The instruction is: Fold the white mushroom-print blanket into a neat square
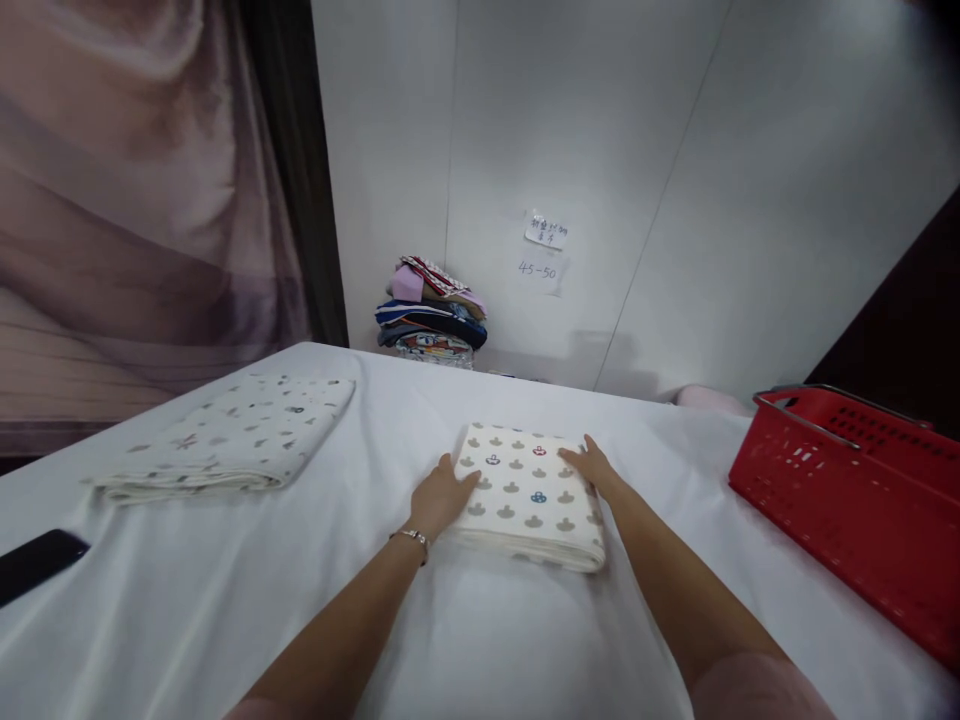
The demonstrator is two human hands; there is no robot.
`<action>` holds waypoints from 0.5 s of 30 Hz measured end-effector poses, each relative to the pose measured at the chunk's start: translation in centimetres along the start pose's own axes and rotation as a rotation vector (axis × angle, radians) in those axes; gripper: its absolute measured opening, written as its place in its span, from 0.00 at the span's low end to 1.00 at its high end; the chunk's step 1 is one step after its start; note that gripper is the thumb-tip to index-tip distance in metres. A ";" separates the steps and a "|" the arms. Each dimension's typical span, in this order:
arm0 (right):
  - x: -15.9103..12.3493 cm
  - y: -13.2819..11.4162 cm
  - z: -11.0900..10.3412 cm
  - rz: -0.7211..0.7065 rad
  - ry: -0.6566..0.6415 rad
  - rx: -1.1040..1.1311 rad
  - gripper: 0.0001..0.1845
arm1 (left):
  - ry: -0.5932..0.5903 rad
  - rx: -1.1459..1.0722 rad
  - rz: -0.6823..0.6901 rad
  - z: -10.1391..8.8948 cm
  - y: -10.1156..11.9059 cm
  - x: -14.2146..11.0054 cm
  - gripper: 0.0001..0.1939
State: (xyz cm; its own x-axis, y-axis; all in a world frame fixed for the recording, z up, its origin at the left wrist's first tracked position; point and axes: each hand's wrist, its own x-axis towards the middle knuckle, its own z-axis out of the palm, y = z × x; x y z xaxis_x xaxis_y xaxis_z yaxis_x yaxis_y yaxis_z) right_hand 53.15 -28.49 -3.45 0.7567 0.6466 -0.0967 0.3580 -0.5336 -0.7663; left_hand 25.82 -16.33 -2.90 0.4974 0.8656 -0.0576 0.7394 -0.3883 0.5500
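Note:
A folded cream cloth (525, 500) printed with grey shapes, plus a few red and blue ones, lies on the white-covered table (495, 640). My left hand (442, 497) grips its left edge, the thumb resting on top. On the opposite side, my right hand (589, 465) holds the far right edge, its thumb over the upper surface and its fingers along the side. The undersides of both hands are hidden. A bracelet (414, 540) circles my left wrist. Farther left lies a second, larger folded cloth (240, 435) with small scattered prints, apart from my hands.
A red plastic basket (847, 500) with metal handles stands at the right. A black flat object (41, 562) lies at the left edge. Behind the table rises a stack of folded fabrics (431, 310). Handwritten paper notes (544, 250) are on the wall; a curtain (135, 200) hangs left.

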 end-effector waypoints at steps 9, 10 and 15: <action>0.6 -0.5 -1.5 0.060 -0.188 0.247 0.51 | -0.076 0.069 0.056 -0.5 0.5 0.3 0.28; 0.4 -0.5 -1.7 0.062 -0.203 0.278 0.51 | -0.079 0.085 0.081 -0.8 0.6 0.7 0.28; -0.4 -0.3 -1.8 0.073 -0.158 0.379 0.50 | -0.004 0.265 0.261 -4.3 2.8 6.0 0.31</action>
State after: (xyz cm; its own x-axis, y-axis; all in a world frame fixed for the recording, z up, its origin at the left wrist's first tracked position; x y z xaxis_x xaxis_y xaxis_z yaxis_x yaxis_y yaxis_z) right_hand 53.78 -29.58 -2.03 0.6689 0.7058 -0.2333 0.0574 -0.3620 -0.9304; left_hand 28.94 -10.82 1.84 0.6863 0.7254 0.0522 0.6790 -0.6648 0.3116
